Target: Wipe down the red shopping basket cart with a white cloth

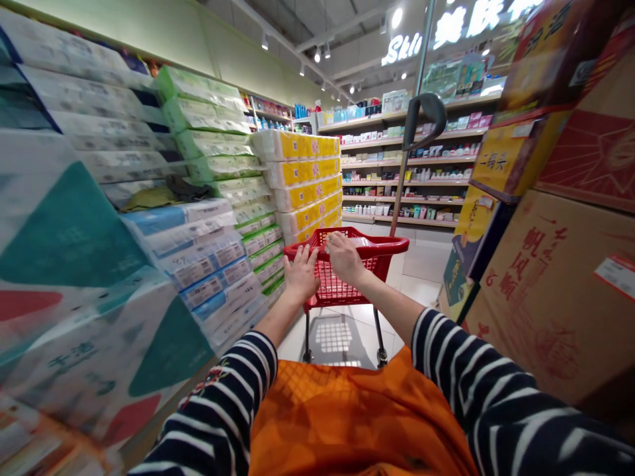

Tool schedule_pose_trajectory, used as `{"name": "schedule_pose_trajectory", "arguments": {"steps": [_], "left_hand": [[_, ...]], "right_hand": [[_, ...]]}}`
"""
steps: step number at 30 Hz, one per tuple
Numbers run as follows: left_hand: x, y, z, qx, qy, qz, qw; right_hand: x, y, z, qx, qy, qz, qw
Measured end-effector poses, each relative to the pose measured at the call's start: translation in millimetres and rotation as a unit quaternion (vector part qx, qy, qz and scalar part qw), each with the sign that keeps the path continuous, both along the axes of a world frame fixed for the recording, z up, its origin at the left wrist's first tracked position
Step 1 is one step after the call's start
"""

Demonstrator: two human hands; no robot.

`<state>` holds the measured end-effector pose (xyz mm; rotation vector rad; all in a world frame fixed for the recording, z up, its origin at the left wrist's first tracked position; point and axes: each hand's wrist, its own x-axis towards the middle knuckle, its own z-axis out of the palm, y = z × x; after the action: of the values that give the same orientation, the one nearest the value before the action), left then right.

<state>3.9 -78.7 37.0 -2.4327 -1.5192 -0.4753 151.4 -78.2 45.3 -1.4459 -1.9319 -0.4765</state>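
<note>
A red plastic shopping cart (370, 277) on dark legs with wheels stands straight ahead of me. My left hand (301, 274) lies on the left part of its red handle (380, 247), fingers stretched out and apart over the bar. Just to the right, my right hand (343, 256) is bent over the same bar, its fingers closed and their tips partly hidden. Something pale and shiny shows inside the basket beyond the right hand, too covered to name. A metal pole (398, 192) with a dark grey curved grip (424, 122) rises from behind the cart's right side.
Stacked tissue packs (218, 158) line the left side, with yellow-and-white packs (307, 178) farther on. Cardboard cartons (570, 284) and printed boxes (489, 165) are piled close on the right. Shelves of cosmetics (411, 162) cross the back. White floor tiles (409, 344) lie beneath the cart.
</note>
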Motion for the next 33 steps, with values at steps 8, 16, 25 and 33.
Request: {"name": "schedule_pose_trajectory", "arguments": {"steps": [8,16,25,33], "left_hand": [[-11.1,2.6,-0.7,-0.003,-0.022,0.035,0.999],[-13.9,8.0,-8.7,0.024,-0.102,0.057,0.993],[-24.6,11.7,-15.4,0.063,-0.093,0.038,0.993],[-13.9,9.9,-11.0,0.061,-0.147,0.024,0.987]], "right_hand": [[31.5,-6.4,4.7,-0.017,0.018,-0.059,0.998],[-23.5,7.5,0.9,-0.004,-0.034,-0.004,0.999],[-24.5,0.2,7.5,-0.020,-0.074,0.048,0.996],[-27.3,7.5,12.4,-0.060,-0.057,-0.022,0.996]]}}
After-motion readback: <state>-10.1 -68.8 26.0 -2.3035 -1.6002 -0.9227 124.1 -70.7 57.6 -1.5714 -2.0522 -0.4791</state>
